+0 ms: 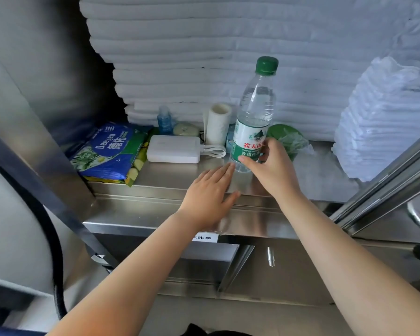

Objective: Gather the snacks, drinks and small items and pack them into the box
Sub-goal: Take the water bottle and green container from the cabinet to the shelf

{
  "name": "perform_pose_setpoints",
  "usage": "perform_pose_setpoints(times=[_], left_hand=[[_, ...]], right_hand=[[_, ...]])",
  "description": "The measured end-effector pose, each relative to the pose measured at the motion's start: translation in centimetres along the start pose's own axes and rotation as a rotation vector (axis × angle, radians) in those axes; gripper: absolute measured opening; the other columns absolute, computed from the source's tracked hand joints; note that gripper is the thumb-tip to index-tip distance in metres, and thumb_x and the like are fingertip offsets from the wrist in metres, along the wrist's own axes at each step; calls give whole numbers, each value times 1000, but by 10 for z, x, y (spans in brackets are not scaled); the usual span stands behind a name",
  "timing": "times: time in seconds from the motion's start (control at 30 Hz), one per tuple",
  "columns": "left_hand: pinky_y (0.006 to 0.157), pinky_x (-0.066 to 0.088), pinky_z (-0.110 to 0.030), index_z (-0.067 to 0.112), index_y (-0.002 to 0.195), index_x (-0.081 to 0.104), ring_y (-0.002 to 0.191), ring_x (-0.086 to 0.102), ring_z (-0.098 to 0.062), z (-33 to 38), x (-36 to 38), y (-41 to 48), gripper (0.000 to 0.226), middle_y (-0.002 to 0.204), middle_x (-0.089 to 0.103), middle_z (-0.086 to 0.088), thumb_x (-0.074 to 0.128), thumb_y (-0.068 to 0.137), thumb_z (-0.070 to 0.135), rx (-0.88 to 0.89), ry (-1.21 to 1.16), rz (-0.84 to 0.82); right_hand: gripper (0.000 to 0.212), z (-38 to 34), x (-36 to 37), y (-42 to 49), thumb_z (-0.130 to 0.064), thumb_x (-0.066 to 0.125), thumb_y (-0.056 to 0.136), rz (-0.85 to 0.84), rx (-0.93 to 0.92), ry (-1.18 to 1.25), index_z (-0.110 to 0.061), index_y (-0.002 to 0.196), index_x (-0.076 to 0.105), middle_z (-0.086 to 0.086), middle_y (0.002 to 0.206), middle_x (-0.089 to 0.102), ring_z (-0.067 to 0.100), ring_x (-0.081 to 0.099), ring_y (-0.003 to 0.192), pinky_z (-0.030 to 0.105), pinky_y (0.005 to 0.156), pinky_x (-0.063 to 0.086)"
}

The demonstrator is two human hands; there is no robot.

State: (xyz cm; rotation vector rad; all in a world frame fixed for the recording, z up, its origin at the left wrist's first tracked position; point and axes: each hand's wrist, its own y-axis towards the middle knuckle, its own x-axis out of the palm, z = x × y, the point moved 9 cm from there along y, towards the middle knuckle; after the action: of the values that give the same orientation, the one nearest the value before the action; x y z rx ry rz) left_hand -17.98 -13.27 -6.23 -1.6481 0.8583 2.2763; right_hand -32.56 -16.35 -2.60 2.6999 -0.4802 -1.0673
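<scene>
A clear water bottle (pixel 254 112) with a green cap and green label stands upright on a steel shelf (pixel 170 175). My right hand (pixel 272 166) grips its lower part, thumb across the label. My left hand (pixel 210 190) lies flat with straight fingers on the shelf, fingertips close to the bottle's base. Left of the bottle sit a white power bank (pixel 174 149) with its cable, a blue wet-wipe pack (pixel 107 151), a small blue bottle (pixel 165 120), a white roll (pixel 217 123) and a round pale item (pixel 186 129). A green bagged item (pixel 289 139) lies behind my right hand. No box is in view.
Stacked white linens (pixel 204 57) fill the back of the shelf, and a bagged white pile (pixel 383 117) stands at the right. A steel frame post (pixel 46 154) slants at the left, steel rails (pixel 386 190) at the right. A black hose (pixel 54 251) hangs lower left.
</scene>
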Motion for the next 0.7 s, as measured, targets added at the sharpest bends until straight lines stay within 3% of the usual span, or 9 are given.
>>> perform_pose_setpoints(times=[0.23, 0.53, 0.6, 0.7], left_hand=[[114, -4, -28, 14, 150, 12, 144, 1, -15, -12, 8, 16, 66, 157, 10, -1, 27, 97, 50, -36, 33, -78], [116, 6, -31, 9, 147, 24, 143, 15, -17, -17, 11, 7, 62, 154, 25, -6, 25, 97, 47, -107, 115, -64], [115, 10, -34, 7, 145, 30, 142, 20, -20, -13, 9, 3, 61, 151, 30, -9, 25, 98, 45, -124, 135, -51], [113, 17, -40, 7, 142, 36, 140, 26, -26, 0, 9, -10, 58, 148, 36, -12, 29, 97, 44, -137, 155, -26]], right_hand=[[58, -4, -2, 1, -48, 78, 66, 86, 36, -49, -13, 101, 49, 1, 103, 58, 19, 59, 90, 32, 71, 46], [64, -6, 10, 2, -52, 78, 64, 51, 12, -60, -11, 105, 51, 1, 101, 59, 17, 58, 87, 26, 64, 39], [65, 0, 14, -6, -49, 78, 67, -26, 16, -4, -13, 113, 51, 0, 106, 59, 16, 58, 93, 27, 68, 42], [63, 6, 11, -34, -39, 73, 78, -121, -107, -86, -9, 128, 49, 6, 121, 56, 20, 52, 111, 30, 93, 42]])
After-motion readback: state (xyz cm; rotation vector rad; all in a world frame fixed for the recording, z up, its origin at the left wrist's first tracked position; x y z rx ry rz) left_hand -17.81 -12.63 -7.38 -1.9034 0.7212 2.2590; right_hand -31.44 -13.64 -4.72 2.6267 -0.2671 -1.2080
